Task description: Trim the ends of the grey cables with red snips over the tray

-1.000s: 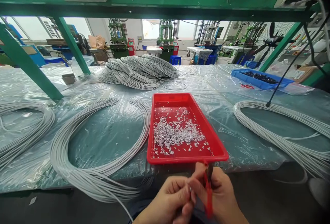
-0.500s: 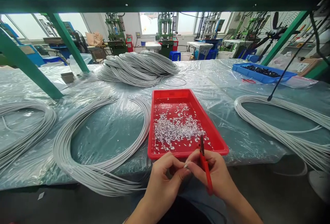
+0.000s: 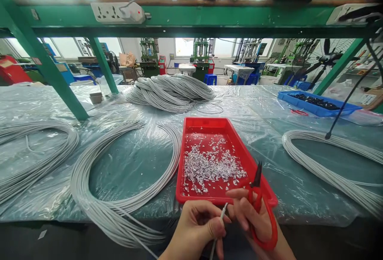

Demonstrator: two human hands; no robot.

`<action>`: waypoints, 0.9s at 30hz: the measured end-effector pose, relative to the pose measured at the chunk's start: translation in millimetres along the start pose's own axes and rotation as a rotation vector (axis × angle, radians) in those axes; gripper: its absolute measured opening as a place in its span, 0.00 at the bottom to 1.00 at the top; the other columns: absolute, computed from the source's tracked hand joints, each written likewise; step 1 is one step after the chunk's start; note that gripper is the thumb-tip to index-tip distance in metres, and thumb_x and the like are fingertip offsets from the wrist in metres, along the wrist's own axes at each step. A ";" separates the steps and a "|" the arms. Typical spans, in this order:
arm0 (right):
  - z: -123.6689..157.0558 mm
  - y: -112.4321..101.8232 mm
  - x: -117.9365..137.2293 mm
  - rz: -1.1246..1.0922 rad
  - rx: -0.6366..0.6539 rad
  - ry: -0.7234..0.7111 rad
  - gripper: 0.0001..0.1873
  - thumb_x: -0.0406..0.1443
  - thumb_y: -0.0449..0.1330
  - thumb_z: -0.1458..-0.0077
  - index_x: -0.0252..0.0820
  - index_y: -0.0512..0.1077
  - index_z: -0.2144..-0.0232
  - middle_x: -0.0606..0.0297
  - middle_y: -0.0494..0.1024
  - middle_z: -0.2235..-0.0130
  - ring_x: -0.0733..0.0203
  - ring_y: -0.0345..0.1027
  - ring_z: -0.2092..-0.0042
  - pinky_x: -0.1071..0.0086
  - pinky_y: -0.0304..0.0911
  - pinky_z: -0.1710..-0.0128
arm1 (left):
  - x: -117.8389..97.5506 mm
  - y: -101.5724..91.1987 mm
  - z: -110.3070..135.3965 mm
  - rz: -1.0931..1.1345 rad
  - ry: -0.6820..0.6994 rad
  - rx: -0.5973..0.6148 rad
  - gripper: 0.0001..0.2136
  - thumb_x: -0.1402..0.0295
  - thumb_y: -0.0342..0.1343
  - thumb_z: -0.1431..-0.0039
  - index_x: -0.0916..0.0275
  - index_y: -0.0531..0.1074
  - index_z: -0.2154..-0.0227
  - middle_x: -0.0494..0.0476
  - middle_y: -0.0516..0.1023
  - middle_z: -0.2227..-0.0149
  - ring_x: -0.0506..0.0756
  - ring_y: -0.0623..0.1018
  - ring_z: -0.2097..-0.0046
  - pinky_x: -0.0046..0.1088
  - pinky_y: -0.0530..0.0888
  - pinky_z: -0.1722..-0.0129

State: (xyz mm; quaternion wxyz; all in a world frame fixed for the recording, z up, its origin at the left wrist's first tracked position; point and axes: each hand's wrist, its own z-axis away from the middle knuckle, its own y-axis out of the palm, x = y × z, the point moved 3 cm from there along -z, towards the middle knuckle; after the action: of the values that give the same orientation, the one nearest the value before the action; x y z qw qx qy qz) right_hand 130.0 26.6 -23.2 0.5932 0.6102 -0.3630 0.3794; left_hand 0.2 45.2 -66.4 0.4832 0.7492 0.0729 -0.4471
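My left hand point(image 3: 200, 228) is closed on a thin grey cable point(image 3: 223, 214), pinching it near its tip, which points up. Beside it, my right hand point(image 3: 254, 216) holds red-handled scissors point(image 3: 266, 228), their dark blades pointing up and away from the cable. The right fingers are partly curled near the cable end. Just beyond both hands lies a red tray point(image 3: 257, 168) with many small silvery scraps point(image 3: 209, 168) scattered on its floor. A loop of grey cables point(image 3: 79, 180) rests on the table left of the tray.
More cable coils lie at the far left point(image 3: 66, 148) and right point(image 3: 317, 148). A big cable pile point(image 3: 170, 92) sits behind the tray. A blue tray point(image 3: 317, 102) of black parts stands back right. A green shelf frame point(image 3: 209, 20) spans overhead, and a black cord point(image 3: 341, 108) hangs at right.
The view has tilted up. My right hand has come away from the left fingers, and the scissors have swung to the right. The cable end now shows above my left fingers.
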 end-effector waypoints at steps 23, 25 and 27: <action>-8.7 4.3 12.7 0.368 -0.007 -0.074 0.23 0.45 0.79 0.56 0.43 0.70 0.80 0.72 0.68 0.78 0.63 0.59 0.75 0.69 0.55 0.75 | -26.5 17.1 0.4 -0.251 -0.202 -0.174 0.29 0.40 0.69 0.56 0.62 0.67 0.76 0.46 0.70 0.81 0.45 0.68 0.85 0.17 0.56 0.86; -9.0 5.6 17.5 0.459 -0.030 -0.117 0.21 0.42 0.80 0.56 0.43 0.72 0.81 0.71 0.68 0.78 0.62 0.58 0.74 0.68 0.53 0.74 | -31.8 17.3 -1.0 -0.309 -0.113 -0.253 0.28 0.41 0.70 0.55 0.63 0.68 0.77 0.46 0.70 0.81 0.45 0.68 0.83 0.18 0.62 0.83; -10.5 8.4 24.2 0.521 0.015 -0.114 0.21 0.44 0.79 0.55 0.42 0.73 0.81 0.72 0.67 0.78 0.62 0.56 0.75 0.68 0.51 0.74 | -36.9 16.1 -1.8 -0.381 -0.021 -0.327 0.26 0.44 0.71 0.53 0.64 0.71 0.76 0.47 0.71 0.80 0.45 0.69 0.80 0.20 0.66 0.79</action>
State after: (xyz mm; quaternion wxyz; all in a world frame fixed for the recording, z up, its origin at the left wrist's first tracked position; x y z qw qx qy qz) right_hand 133.0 37.0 2.3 0.4496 0.5209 -0.5378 0.4872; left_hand -11.8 50.2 -28.2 0.5058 0.6290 0.2792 -0.5202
